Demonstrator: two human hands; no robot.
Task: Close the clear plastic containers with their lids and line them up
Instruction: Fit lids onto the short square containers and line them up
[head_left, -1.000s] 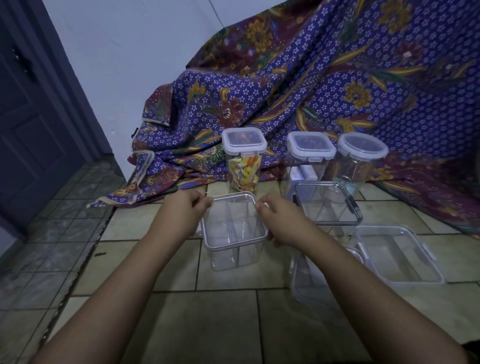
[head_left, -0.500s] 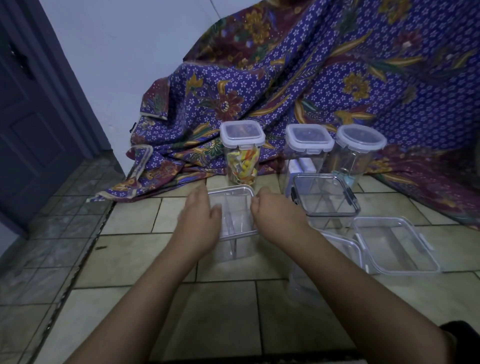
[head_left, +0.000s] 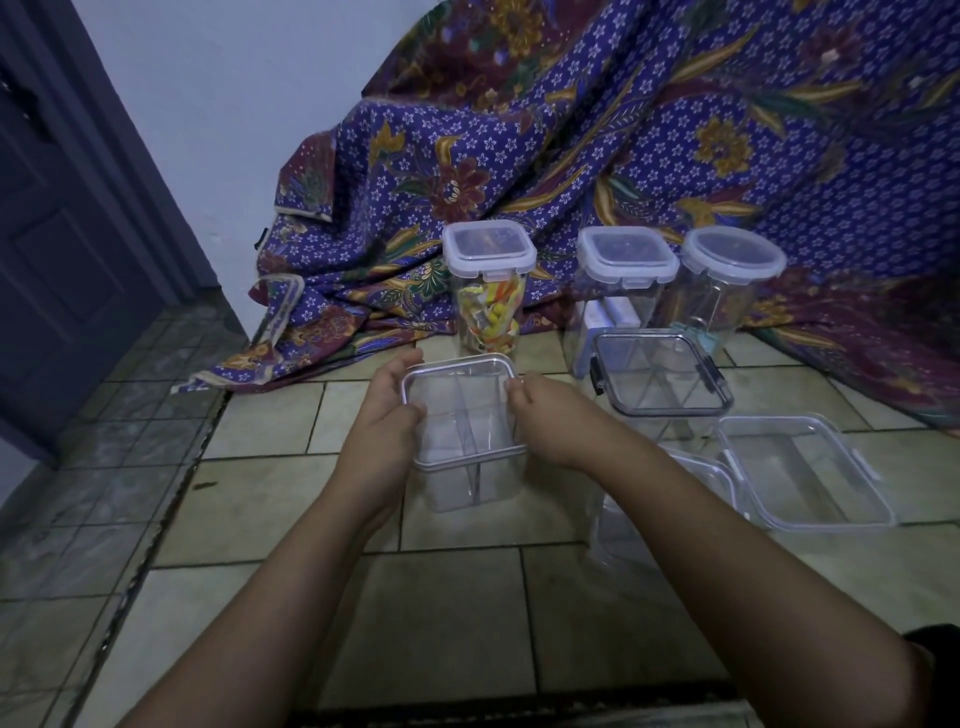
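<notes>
A clear square container with inner dividers (head_left: 462, 431) stands on the tiled floor in the middle. My left hand (head_left: 387, 415) grips its left side and my right hand (head_left: 545, 415) grips its right side, both at the lid rim. Behind it stand three lidded jars: one with colourful sweets (head_left: 488, 286), a square one (head_left: 623, 275) and a round one (head_left: 732, 275). To the right is a black-clipped square container (head_left: 660, 379). A shallow clear container (head_left: 805, 473) lies at the far right, and another clear container (head_left: 675, 499) is partly hidden by my right forearm.
A purple patterned cloth (head_left: 623, 130) drapes over something behind the jars and spreads onto the floor. A dark door (head_left: 67, 249) and a white wall (head_left: 234, 104) are at the left. Beige floor tiles (head_left: 447, 623) lie in front of me.
Both hands slid from the container's far rim down onto its two sides. The view shifted a little closer to the containers.
</notes>
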